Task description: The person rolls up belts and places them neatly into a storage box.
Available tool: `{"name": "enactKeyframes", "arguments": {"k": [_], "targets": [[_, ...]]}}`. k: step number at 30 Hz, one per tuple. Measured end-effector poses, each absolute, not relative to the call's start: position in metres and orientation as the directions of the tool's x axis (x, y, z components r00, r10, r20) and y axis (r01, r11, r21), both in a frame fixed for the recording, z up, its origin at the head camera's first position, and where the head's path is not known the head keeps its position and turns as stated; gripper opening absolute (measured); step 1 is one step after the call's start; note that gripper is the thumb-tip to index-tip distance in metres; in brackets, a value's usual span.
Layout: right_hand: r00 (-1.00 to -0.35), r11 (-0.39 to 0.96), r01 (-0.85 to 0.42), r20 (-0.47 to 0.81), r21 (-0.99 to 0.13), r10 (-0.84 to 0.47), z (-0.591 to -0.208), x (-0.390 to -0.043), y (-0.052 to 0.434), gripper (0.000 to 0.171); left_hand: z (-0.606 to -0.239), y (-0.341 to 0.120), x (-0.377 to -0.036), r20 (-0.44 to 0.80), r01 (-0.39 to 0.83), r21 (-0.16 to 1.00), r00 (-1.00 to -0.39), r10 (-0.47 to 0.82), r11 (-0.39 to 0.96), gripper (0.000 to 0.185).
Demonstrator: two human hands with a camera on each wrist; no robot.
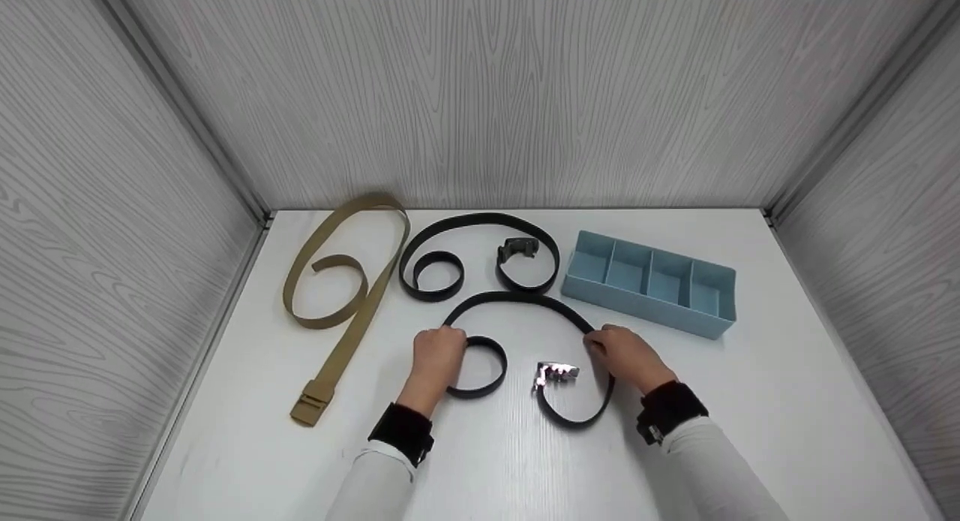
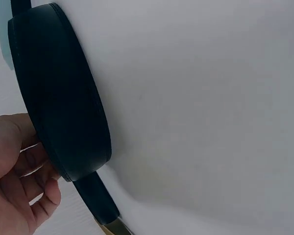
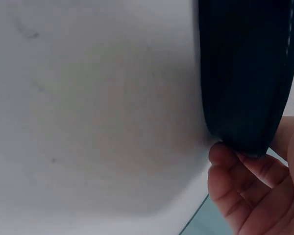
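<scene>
A black belt (image 1: 517, 296) with a shiny silver buckle (image 1: 559, 371) stands on edge on the white table, with both ends curled inward. My left hand (image 1: 437, 354) grips it at the left, beside the curled tail end. On the right side, my right hand (image 1: 630, 356) pinches the strap above the buckle loop. In the left wrist view the dark strap (image 2: 61, 93) covers part of the fingers of the left hand (image 2: 19, 171). Thumb and fingers of the right hand (image 3: 259, 191) hold the lower edge of the strap (image 3: 245, 73) in the right wrist view.
Behind lies another black belt (image 1: 480, 219) with a dark buckle (image 1: 519, 249), close to the held one. A tan webbing belt (image 1: 349, 337) lies at the left, its buckle (image 1: 313, 402) toward the front. At the back right stands a blue box (image 1: 645, 308) with several compartments.
</scene>
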State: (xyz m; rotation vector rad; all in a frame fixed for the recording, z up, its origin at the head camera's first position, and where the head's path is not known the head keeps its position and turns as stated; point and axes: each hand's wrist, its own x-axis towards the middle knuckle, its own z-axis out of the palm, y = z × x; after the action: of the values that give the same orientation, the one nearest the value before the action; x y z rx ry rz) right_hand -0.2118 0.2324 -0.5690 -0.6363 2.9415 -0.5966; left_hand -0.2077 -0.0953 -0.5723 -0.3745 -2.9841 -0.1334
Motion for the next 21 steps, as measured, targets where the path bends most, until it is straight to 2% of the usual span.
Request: {"name": "enactKeyframes", "arguments": {"k": [7, 9, 14, 17, 21], "targets": [[-0.923, 0.834, -0.342, -0.011, -0.433, -0.384, -0.568, -0.214, 0.239, 0.022, -0.567, -0.092, -0.200, 0.194, 0.197, 0.263, -0.970, 0.148, 0.944, 0.003], [-0.932, 0.838, -0.320, -0.014, -0.441, -0.363, -0.567, -0.214, 0.243, 0.022, -0.564, -0.092, -0.198, 0.203, 0.207, 0.300, -0.968, 0.149, 0.931, 0.009], [-0.929, 0.825, -0.320, -0.018, -0.465, -0.371, -0.566, -0.215, 0.244, 0.020, -0.559, -0.093, -0.193, 0.100, 0.304, 0.352, -0.952, 0.288, 0.885, 0.021], [-0.923, 0.821, -0.328, -0.027, -0.467, -0.384, -0.567, -0.215, 0.241, 0.019, -0.558, -0.097, -0.191, 0.050, 0.395, 0.361, -0.913, 0.405, 0.845, 0.019], [-0.926, 0.829, -0.309, -0.049, -0.466, -0.374, -0.568, -0.214, 0.239, 0.021, -0.558, -0.103, -0.191, 0.109, 0.533, 0.258, -0.845, 0.524, 0.806, 0.012]]}}
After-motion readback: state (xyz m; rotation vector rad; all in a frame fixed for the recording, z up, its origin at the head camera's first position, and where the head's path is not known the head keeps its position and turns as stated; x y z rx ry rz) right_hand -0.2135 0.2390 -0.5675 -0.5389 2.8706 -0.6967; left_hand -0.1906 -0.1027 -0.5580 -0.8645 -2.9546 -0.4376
